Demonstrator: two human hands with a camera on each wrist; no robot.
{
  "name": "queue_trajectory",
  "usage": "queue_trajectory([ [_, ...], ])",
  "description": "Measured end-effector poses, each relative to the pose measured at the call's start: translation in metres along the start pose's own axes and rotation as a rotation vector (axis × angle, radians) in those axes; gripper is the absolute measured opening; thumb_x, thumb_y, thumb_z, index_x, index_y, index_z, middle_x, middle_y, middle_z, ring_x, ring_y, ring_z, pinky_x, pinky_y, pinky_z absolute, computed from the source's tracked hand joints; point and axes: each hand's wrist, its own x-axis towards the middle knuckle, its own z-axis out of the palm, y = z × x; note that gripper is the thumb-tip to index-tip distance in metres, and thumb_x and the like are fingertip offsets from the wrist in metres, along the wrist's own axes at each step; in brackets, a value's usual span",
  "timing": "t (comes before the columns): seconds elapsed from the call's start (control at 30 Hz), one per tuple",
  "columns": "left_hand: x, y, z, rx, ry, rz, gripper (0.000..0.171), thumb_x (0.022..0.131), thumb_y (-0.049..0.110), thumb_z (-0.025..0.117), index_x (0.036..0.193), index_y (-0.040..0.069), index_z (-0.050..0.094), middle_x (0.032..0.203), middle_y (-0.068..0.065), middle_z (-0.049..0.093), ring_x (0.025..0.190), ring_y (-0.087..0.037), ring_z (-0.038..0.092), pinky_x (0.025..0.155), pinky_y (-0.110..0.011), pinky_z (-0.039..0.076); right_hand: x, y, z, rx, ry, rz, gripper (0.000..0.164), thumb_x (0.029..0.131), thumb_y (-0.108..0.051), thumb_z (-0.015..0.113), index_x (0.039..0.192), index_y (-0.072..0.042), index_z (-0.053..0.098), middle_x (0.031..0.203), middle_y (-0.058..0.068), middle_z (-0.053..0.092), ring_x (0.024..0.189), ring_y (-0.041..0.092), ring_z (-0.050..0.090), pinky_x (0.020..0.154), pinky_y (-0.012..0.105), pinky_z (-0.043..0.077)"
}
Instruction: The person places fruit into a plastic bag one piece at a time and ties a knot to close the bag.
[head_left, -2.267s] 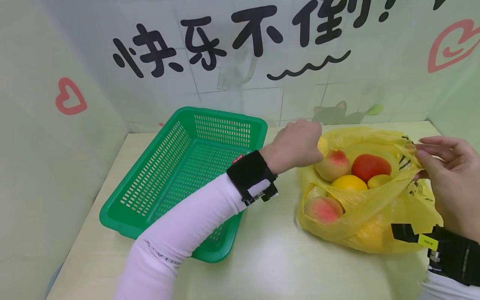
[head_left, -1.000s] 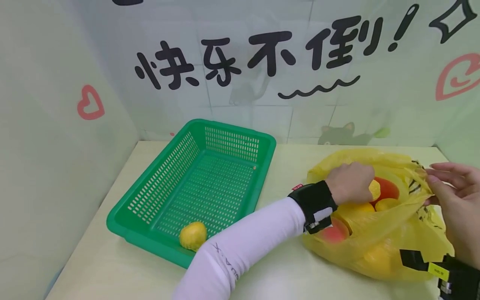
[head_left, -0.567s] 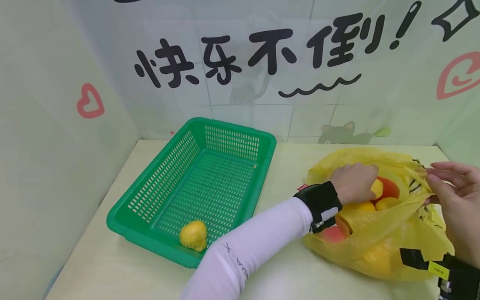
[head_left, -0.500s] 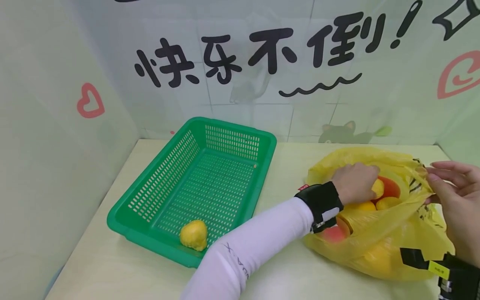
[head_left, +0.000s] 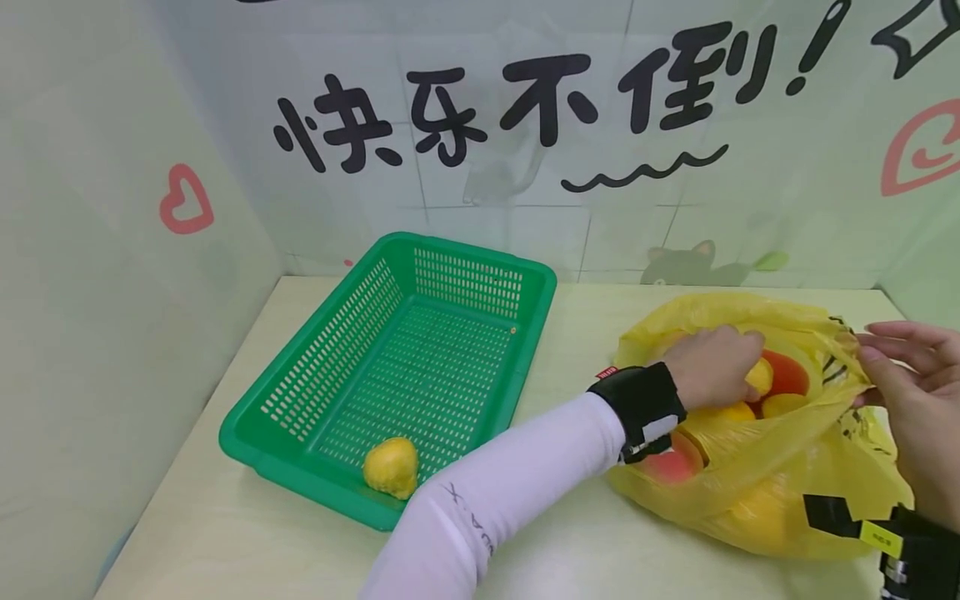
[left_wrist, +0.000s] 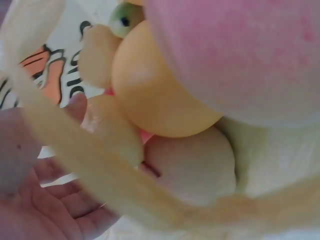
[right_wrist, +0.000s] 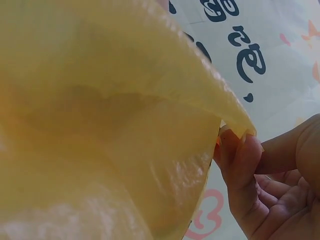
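Note:
A yellow plastic bag [head_left: 757, 492] of fruit lies on the right of the table. My left hand [head_left: 738, 367] reaches into its mouth, fingers curled over a small yellow fruit [head_left: 761, 377] beside a red fruit [head_left: 789, 372]. A pink peach [head_left: 667, 467] shows through the bag under my wrist. The left wrist view is filled with a peach [left_wrist: 235, 50], a yellow fruit [left_wrist: 155, 90] and my palm [left_wrist: 45, 210]. My right hand [head_left: 870, 367] pinches the bag's rim and holds it open; thumb and finger [right_wrist: 235, 145] clamp the plastic [right_wrist: 125, 100].
A green slotted basket [head_left: 300, 487] stands at the left of the table with one yellow fruit [head_left: 391, 467] in its near corner. Walls close the table in at the back and both sides. Bare tabletop [head_left: 570, 333] lies between basket and bag.
A yellow fruit now lies in the basket, and my left hand has gone back into the bag. Over the last second it barely moved. My right hand keeps its pinch.

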Motion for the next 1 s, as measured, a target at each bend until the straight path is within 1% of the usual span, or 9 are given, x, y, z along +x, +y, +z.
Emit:
queue_trajectory([
  [0.1, -0.005, -0.004, -0.006, 0.002, -0.009, 0.025, 0.031, 0.094, 0.041, 0.064, 0.118, 0.025, 0.053, 0.091, 0.009, 0.052, 0.082, -0.005, 0.055, 0.067, -0.014, 0.043, 0.000, 0.002, -0.001, -0.001, -0.013, -0.010, 0.031, 0.100, -0.004, 0.049, 0.114, -0.031, 0.056, 0.100, -0.031, 0.062, 0.071, -0.013, 0.060, 0.059, 0.002, 0.045],
  [0.17, -0.010, -0.007, -0.011, 0.007, -0.010, 0.045, 0.024, 0.096, 0.037, 0.062, 0.114, 0.023, 0.054, 0.087, 0.008, 0.048, 0.079, -0.006, 0.053, 0.063, -0.014, 0.040, 0.000, 0.004, -0.001, -0.001, -0.018, -0.012, 0.031, 0.100, -0.005, 0.049, 0.114, -0.031, 0.056, 0.100, -0.031, 0.062, 0.071, -0.013, 0.060, 0.059, 0.002, 0.045],
  [0.27, -0.019, -0.014, -0.020, -0.025, -0.014, 0.056, 0.013, 0.098, 0.030, 0.060, 0.105, 0.021, 0.054, 0.083, 0.006, 0.042, 0.075, -0.007, 0.051, 0.060, -0.015, 0.035, 0.001, 0.004, -0.002, 0.001, -0.025, -0.010, 0.031, 0.100, -0.005, 0.049, 0.114, -0.032, 0.056, 0.100, -0.032, 0.061, 0.071, -0.013, 0.060, 0.060, 0.002, 0.045],
  [0.37, -0.029, -0.021, -0.034, -0.056, -0.030, 0.030, 0.016, 0.098, 0.031, 0.060, 0.110, 0.022, 0.056, 0.093, 0.009, 0.052, 0.081, -0.006, 0.052, 0.066, -0.013, 0.039, 0.000, 0.004, -0.002, 0.007, -0.027, -0.007, 0.031, 0.100, -0.005, 0.049, 0.113, -0.032, 0.056, 0.100, -0.032, 0.062, 0.071, -0.013, 0.060, 0.060, 0.002, 0.045],
  [0.47, -0.041, -0.029, -0.051, -0.074, -0.026, 0.017, 0.030, 0.097, 0.035, 0.061, 0.122, 0.021, 0.057, 0.113, 0.012, 0.060, 0.092, -0.005, 0.054, 0.078, -0.014, 0.045, -0.001, 0.005, -0.002, 0.009, -0.030, -0.005, 0.030, 0.100, -0.006, 0.048, 0.113, -0.032, 0.056, 0.100, -0.031, 0.062, 0.071, -0.013, 0.060, 0.059, 0.002, 0.045],
  [0.57, -0.058, -0.039, -0.069, -0.077, 0.005, 0.031, 0.036, 0.097, 0.035, 0.061, 0.129, 0.018, 0.056, 0.128, 0.010, 0.060, 0.101, -0.006, 0.056, 0.085, -0.016, 0.047, -0.002, 0.006, -0.001, 0.010, -0.035, 0.001, 0.030, 0.101, -0.006, 0.048, 0.113, -0.033, 0.055, 0.100, -0.031, 0.062, 0.073, -0.013, 0.059, 0.059, 0.003, 0.046],
  [0.7, -0.087, -0.057, -0.086, -0.082, 0.056, 0.042, 0.037, 0.098, 0.033, 0.060, 0.130, 0.016, 0.056, 0.133, 0.005, 0.060, 0.108, -0.009, 0.056, 0.089, -0.019, 0.048, -0.003, 0.007, 0.000, 0.002, -0.040, 0.003, 0.033, 0.101, -0.004, 0.047, 0.114, -0.034, 0.055, 0.100, -0.032, 0.061, 0.073, -0.013, 0.059, 0.059, 0.003, 0.045],
  [0.83, -0.114, -0.078, -0.095, -0.101, 0.091, 0.022, 0.037, 0.098, 0.033, 0.060, 0.131, 0.015, 0.056, 0.132, 0.002, 0.061, 0.110, -0.011, 0.056, 0.091, -0.023, 0.049, -0.004, 0.004, 0.000, 0.008, -0.035, -0.023, 0.034, 0.100, -0.003, 0.048, 0.113, -0.033, 0.055, 0.099, -0.031, 0.061, 0.070, -0.014, 0.059, 0.059, 0.002, 0.045],
  [1.0, -0.136, -0.106, -0.102, -0.109, 0.126, -0.039, 0.037, 0.097, 0.031, 0.062, 0.130, 0.014, 0.058, 0.129, 0.000, 0.062, 0.117, -0.014, 0.056, 0.097, -0.028, 0.048, -0.003, 0.001, 0.000, 0.053, -0.029, -0.040, 0.032, 0.099, -0.002, 0.049, 0.109, -0.031, 0.058, 0.097, -0.029, 0.064, 0.068, -0.013, 0.061, 0.058, 0.002, 0.045],
])
